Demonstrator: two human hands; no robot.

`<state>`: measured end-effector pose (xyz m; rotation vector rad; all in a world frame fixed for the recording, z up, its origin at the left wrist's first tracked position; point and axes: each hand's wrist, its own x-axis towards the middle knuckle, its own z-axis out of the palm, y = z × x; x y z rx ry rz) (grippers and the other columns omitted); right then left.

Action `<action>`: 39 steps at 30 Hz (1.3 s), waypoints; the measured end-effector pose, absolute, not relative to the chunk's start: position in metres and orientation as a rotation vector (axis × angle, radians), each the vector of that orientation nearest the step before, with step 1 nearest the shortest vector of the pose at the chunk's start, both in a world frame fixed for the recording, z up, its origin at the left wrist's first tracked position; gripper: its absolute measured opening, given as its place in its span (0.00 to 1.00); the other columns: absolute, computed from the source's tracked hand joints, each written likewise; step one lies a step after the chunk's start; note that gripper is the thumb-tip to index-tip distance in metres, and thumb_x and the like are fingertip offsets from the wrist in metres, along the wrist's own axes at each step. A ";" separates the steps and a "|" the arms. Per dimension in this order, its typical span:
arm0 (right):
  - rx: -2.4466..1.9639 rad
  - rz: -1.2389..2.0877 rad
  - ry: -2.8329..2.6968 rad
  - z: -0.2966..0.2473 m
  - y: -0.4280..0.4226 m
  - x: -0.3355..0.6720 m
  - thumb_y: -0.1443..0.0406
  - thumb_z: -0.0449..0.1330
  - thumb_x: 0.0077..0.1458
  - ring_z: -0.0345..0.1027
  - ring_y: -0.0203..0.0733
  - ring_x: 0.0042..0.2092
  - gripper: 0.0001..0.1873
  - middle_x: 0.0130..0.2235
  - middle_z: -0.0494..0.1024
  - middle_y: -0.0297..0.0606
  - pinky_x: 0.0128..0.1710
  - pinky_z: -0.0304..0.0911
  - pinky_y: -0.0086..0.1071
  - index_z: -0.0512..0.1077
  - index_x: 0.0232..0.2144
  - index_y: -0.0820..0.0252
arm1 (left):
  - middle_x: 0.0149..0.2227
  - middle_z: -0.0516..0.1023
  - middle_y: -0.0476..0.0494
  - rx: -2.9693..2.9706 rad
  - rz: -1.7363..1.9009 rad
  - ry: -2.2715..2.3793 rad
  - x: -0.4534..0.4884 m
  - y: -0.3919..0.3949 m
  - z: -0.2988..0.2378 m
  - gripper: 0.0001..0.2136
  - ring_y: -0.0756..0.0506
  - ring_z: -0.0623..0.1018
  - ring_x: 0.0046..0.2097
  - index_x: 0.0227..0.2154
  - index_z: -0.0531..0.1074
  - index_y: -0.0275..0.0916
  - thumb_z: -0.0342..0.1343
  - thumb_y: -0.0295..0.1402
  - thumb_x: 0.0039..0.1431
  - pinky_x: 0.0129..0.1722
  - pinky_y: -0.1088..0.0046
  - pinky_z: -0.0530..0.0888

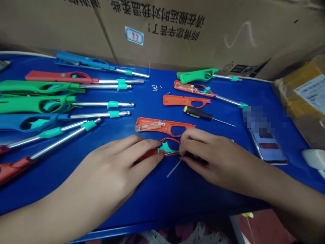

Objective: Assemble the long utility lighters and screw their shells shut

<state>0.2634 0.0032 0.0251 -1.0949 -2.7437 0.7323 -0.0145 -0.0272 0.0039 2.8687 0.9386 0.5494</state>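
Note:
Between my hands lies an opened red lighter shell (172,139) with a teal trigger (167,147) in it. My left hand (119,162) is closed on its left part, fingertips beside the trigger. My right hand (210,156) pinches at its right end, and a thin clear tube (174,168) sticks out below those fingers; what exactly they grip is hidden. Just beyond is an orange shell half (165,126) with a clear fuel tank in it. Farther back lie another orange shell half (186,101) and a black-and-yellow screwdriver (199,113).
Several long-nosed lighters (38,103) in green, red and blue lie at the left. A green lighter (196,76) and an open orange one (185,87) lie back right. Small screws (154,88) are scattered near the cardboard box (162,40). A phone (269,145) lies right.

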 end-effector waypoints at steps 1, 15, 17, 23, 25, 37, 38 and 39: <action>-1.089 0.732 -2.753 0.025 0.003 0.264 0.68 0.54 0.71 0.73 0.39 0.41 0.08 0.47 0.76 0.38 0.37 0.64 0.32 0.73 0.43 0.56 | 0.54 0.80 0.38 2.872 0.551 0.936 -0.014 -0.027 0.003 0.16 0.37 0.79 0.51 0.57 0.76 0.37 0.48 0.26 0.74 0.49 0.58 0.81; -0.960 0.363 -2.869 0.023 -0.002 0.267 0.69 0.53 0.73 0.76 0.44 0.41 0.10 0.47 0.79 0.40 0.33 0.63 0.37 0.75 0.46 0.59 | 0.53 0.79 0.40 2.835 0.541 0.908 -0.016 -0.027 0.003 0.16 0.38 0.76 0.54 0.58 0.74 0.37 0.46 0.26 0.76 0.55 0.57 0.76; -0.938 0.340 -2.887 0.023 -0.002 0.268 0.70 0.54 0.72 0.76 0.44 0.41 0.10 0.47 0.79 0.39 0.33 0.62 0.37 0.75 0.47 0.59 | 0.53 0.79 0.40 2.826 0.547 0.908 -0.014 -0.026 0.003 0.16 0.38 0.76 0.53 0.57 0.74 0.37 0.45 0.26 0.76 0.54 0.57 0.76; -0.872 0.293 -2.880 0.024 -0.004 0.269 0.71 0.54 0.71 0.75 0.43 0.39 0.10 0.45 0.80 0.40 0.33 0.62 0.35 0.76 0.46 0.60 | 0.54 0.78 0.40 2.841 0.536 0.890 -0.015 -0.027 0.002 0.15 0.38 0.75 0.55 0.58 0.73 0.37 0.45 0.26 0.76 0.55 0.56 0.77; -0.882 0.309 -2.875 0.026 -0.005 0.269 0.71 0.53 0.72 0.75 0.42 0.40 0.11 0.45 0.81 0.41 0.34 0.62 0.34 0.76 0.46 0.60 | 0.54 0.78 0.39 2.855 0.551 0.888 -0.016 -0.028 0.002 0.15 0.38 0.75 0.55 0.58 0.73 0.36 0.45 0.26 0.76 0.55 0.56 0.78; -0.934 0.385 -2.848 0.026 -0.003 0.270 0.67 0.54 0.73 0.76 0.43 0.42 0.11 0.48 0.80 0.39 0.35 0.64 0.37 0.77 0.49 0.58 | 0.56 0.79 0.40 2.852 0.543 0.921 -0.020 -0.028 0.001 0.15 0.38 0.78 0.55 0.58 0.74 0.37 0.49 0.26 0.74 0.52 0.60 0.81; -0.982 0.436 -2.799 0.026 -0.002 0.270 0.67 0.55 0.73 0.76 0.42 0.41 0.11 0.48 0.79 0.38 0.35 0.64 0.36 0.77 0.49 0.57 | 0.56 0.79 0.40 2.846 0.535 0.925 -0.021 -0.028 0.001 0.16 0.38 0.78 0.55 0.58 0.74 0.37 0.49 0.26 0.74 0.52 0.60 0.81; -1.044 0.485 -2.744 0.027 -0.001 0.271 0.66 0.56 0.72 0.75 0.40 0.40 0.10 0.47 0.79 0.37 0.35 0.64 0.35 0.77 0.47 0.57 | 0.57 0.79 0.40 2.841 0.529 0.927 -0.021 -0.028 0.001 0.16 0.38 0.79 0.55 0.59 0.75 0.37 0.49 0.26 0.74 0.52 0.59 0.82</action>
